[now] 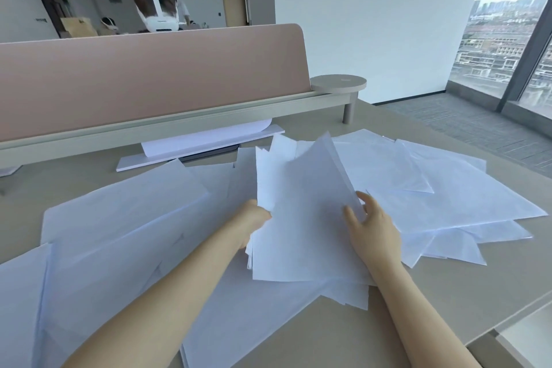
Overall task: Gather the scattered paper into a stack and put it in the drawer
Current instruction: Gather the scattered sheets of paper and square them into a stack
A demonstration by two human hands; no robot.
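Note:
White sheets of paper lie scattered across the beige desk (pixel 466 287). A loose bundle of sheets (pixel 301 218) stands tilted up in the middle of the desk, held between both hands. My left hand (pixel 252 219) grips the bundle's left edge. My right hand (pixel 370 227) holds its right edge, fingers spread against the top sheet. More scattered paper (pixel 119 224) spreads to the left, and other loose sheets (pixel 448 194) fan out to the right. No drawer is in view.
A pink desk divider (pixel 149 78) on a pale rail runs along the back. A sheet rests on a flat white tray (pixel 131 165) under it. A round beige shelf (pixel 339 84) stands at the divider's right end. A window (pixel 507 39) is at the right.

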